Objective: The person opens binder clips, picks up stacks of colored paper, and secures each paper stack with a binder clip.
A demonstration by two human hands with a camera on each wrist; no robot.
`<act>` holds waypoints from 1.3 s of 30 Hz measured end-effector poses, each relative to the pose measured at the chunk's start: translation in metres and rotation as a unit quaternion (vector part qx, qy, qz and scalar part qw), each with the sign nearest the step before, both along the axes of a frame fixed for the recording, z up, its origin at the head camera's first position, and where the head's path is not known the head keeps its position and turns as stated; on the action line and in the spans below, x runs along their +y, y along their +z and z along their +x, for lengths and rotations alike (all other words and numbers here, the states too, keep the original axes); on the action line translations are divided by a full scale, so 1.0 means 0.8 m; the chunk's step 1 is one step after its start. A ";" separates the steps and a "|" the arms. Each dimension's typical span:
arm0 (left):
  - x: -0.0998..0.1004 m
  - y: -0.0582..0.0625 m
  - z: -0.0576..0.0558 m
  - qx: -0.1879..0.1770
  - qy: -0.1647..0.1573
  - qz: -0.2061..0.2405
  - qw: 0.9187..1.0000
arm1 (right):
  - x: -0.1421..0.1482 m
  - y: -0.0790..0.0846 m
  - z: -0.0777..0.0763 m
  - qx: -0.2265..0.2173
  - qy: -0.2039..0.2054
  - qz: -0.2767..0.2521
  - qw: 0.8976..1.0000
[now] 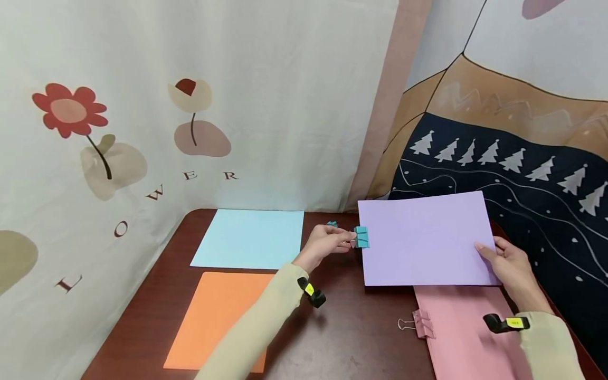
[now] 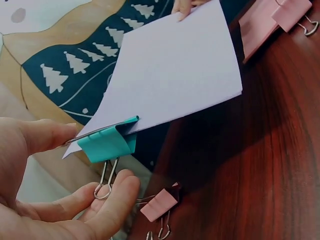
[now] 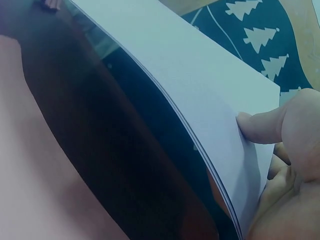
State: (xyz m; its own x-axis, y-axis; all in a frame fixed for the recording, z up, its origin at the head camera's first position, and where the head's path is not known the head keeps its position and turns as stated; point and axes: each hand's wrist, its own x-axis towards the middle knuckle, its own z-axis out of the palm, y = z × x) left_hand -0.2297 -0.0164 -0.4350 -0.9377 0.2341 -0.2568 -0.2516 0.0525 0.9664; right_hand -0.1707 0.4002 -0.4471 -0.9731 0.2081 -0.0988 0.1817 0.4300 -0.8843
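Paper (image 1: 427,237), left grip (image 1: 325,244) pinching teal left-edge clip (image 1: 361,237), right grip (image 1: 512,268) pinching right edge

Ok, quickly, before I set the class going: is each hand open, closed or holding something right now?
Left hand: closed, pinching the teal clip at the purple paper's edge.
Right hand: closed, holding the purple paper by its opposite edge.
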 end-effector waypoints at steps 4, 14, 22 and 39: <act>0.009 0.000 -0.007 0.003 -0.009 -0.016 1.000 | 0.010 -0.001 -0.004 -0.006 0.003 0.004 1.000; 0.036 0.003 -0.026 0.014 -0.039 -0.077 0.996 | 0.040 0.002 -0.018 -0.021 0.003 0.060 0.998; 0.063 0.007 -0.033 0.024 -0.037 -0.170 0.984 | 0.064 -0.001 -0.021 -0.054 -0.002 0.090 0.995; 0.124 -0.009 -0.043 0.093 -0.036 -0.320 0.942 | 0.105 -0.009 -0.041 -0.098 -0.007 0.139 0.985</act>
